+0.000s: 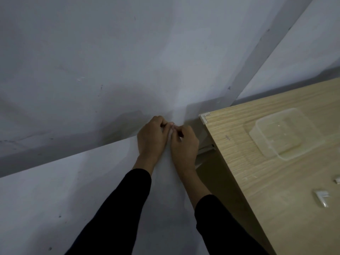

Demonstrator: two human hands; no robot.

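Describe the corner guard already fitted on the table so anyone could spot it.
Start at the wooden table on the right. Follow its left edge to the far corner: the clear corner guard wraps that corner, unlike the loose guard lying on top.

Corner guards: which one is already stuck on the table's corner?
The fitted guard at the table's far corner, wrapped round the wood. The loose guard near the right edge just lies on the tabletop.
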